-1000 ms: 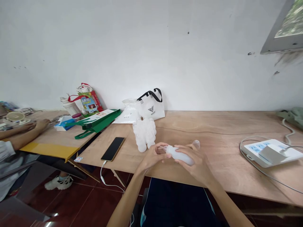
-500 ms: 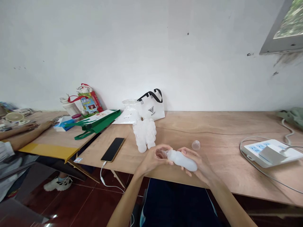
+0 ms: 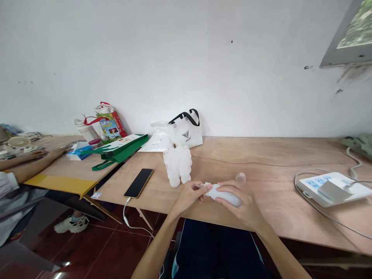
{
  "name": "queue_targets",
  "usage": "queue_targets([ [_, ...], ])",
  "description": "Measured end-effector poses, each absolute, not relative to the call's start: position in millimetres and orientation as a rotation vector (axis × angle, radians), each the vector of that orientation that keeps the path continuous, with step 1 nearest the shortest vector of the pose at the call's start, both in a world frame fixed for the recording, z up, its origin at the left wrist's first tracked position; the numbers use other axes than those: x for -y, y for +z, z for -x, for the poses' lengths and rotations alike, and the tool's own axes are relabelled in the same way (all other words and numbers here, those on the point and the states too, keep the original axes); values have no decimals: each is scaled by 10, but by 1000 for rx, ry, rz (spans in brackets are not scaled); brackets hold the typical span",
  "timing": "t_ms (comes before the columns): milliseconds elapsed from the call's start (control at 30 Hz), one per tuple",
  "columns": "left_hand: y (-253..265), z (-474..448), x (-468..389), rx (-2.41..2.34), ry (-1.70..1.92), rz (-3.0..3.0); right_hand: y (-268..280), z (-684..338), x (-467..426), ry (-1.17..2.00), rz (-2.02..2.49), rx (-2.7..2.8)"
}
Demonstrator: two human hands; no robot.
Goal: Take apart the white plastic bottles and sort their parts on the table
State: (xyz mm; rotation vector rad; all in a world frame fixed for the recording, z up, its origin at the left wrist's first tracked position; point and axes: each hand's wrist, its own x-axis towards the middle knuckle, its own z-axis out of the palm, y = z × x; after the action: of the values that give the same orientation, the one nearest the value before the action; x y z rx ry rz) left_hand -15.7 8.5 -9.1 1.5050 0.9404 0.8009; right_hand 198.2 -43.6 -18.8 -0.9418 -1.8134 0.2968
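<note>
The right hand (image 3: 244, 205) wraps the body of a white bottle (image 3: 225, 195), and the left hand (image 3: 188, 195) pinches at its nozzle end. The bottle lies nearly level between the 2 hands over the table (image 3: 261, 159) edge, long axis left to right, nozzle pointing toward the left hand. The step looks like fitting or twisting the nozzle tip. The next move likely calls for a steady right grip. 1 clear cap (image 3: 240, 178) sits just beyond the right hand.
</note>
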Motion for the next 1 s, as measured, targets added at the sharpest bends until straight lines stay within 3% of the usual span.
queue_targets([
  [133, -141, 151, -136, -982, 793, -1474, -211, -1916, 396, -135, 745, 1891],
  [233, -156, 160, -156, -977, 797, -1469, -226, -1912, 381, -242, 664, 1899],
  [333, -125, 186, -146, -905, 804, -1489, -229, -1960, 396, -10, 767, 1832],
  [533, -26, 263, -97, -845, 768, -1719, -132, -2078, 438, 940, 1123, 1596],
  [700, 16, 294, -65, -791, 761, -1867, -79, -2050, 412, 1452, 1074, 1342],
  [833, 3, 288, -65, -829, 771, -1879, -111, -2010, 364, 1531, 997, 1227],
  [1000, -60, 244, -100, -972, 830, -1696, -141, -1959, 358, 1277, 1145, 1295],
])
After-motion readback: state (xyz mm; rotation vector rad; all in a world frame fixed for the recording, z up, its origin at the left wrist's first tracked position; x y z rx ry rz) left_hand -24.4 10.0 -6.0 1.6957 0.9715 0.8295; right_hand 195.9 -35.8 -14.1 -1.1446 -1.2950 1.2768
